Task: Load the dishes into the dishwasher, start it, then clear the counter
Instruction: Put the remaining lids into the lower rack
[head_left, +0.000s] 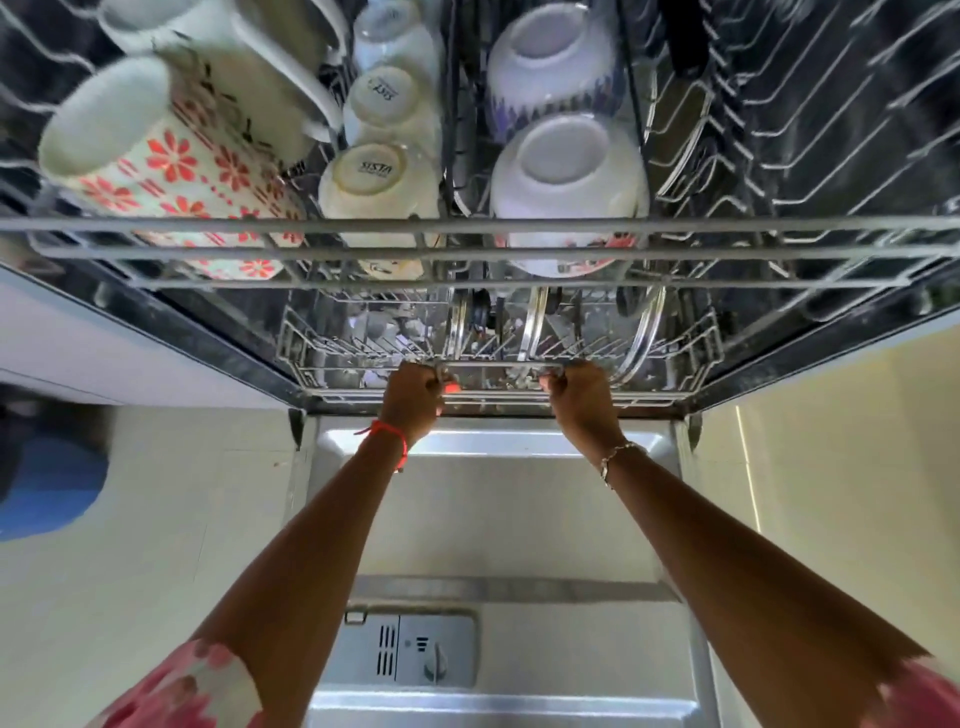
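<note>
- A blurred blue shape (47, 483) lies on the floor at far left; it may be a mat, but I cannot tell.
- The upper rack (753, 224) stands drawn out above the door. At its left end a floral mug (156, 150) lies tilted with its base up, and a white mug (218, 36) sits behind it.
- Just right of the mugs, three cups (379, 176) stand upside down in a row running front to back.
- The left hand (413, 395), with a red thread at the wrist, is curled tight round the front rail of the lower rack (311, 358). The front of that rack sits at the mouth of the tub.
- The door (493, 519) lies open and flat beneath both arms, with the dispenser (410, 649) set in its near part.
- Two bowls (566, 171) sit upside down mid-rack, one behind the other.
- Steel plates (535, 322) stand on edge in the lower rack, just behind the rail.
- The right hand (582, 397), with a bracelet at the wrist, is clamped on the same rail, apart from the left hand.
</note>
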